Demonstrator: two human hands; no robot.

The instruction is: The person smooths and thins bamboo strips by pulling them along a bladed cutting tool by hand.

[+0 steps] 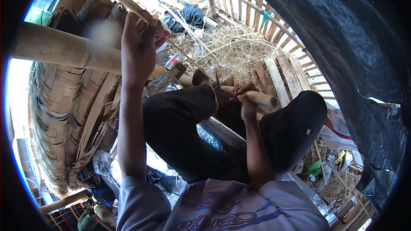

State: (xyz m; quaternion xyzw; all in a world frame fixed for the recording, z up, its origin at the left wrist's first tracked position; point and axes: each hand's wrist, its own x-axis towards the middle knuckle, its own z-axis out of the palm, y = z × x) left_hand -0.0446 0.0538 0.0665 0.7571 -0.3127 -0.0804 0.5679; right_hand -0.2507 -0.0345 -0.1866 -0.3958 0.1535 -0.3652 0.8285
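Head view: script lettering on the shirt [216,214] can't be read reliably; working room is bounded by a bamboo pole [55,47] at left and black plastic sheeting [342,38] at right. Thin bamboo strip [184,54] is pinched by the raised left hand [140,36], slanting down toward the knife [264,98], whose wooden handle is gripped by the right hand's [245,95] curled fingers between the knees.

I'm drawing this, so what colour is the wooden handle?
The wooden handle is light brown, seen best in the head view.
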